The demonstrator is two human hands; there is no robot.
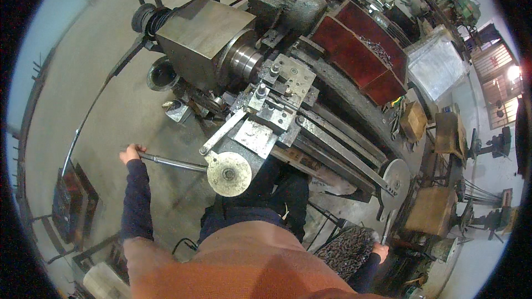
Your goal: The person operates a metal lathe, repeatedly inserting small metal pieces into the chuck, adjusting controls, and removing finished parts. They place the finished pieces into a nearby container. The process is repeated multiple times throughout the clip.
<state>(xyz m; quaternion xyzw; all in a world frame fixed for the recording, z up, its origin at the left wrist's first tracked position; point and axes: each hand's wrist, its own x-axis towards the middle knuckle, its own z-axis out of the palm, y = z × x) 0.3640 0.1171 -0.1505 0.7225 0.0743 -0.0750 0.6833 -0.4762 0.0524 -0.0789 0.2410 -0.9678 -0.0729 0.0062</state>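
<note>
I stand at a grey metal lathe (205,39). My left hand (130,152) reaches out to the left and grips the end of a long steel lever bar (172,161) that runs toward the round handwheel (229,174) on the carriage. My right hand (380,251) is low at the right, closed around a thin metal handle (386,228) beneath the tailstock-end handwheel (395,181). The tool post (280,86) sits on the carriage in front of the chuck (244,60).
A motor (285,3) sits behind the headstock, with a red chip tray (360,52) to its right. Wooden blocks (414,120), drill stands (496,144) and clutter fill the right side. A dark frame (72,199) stands on the concrete floor at the left.
</note>
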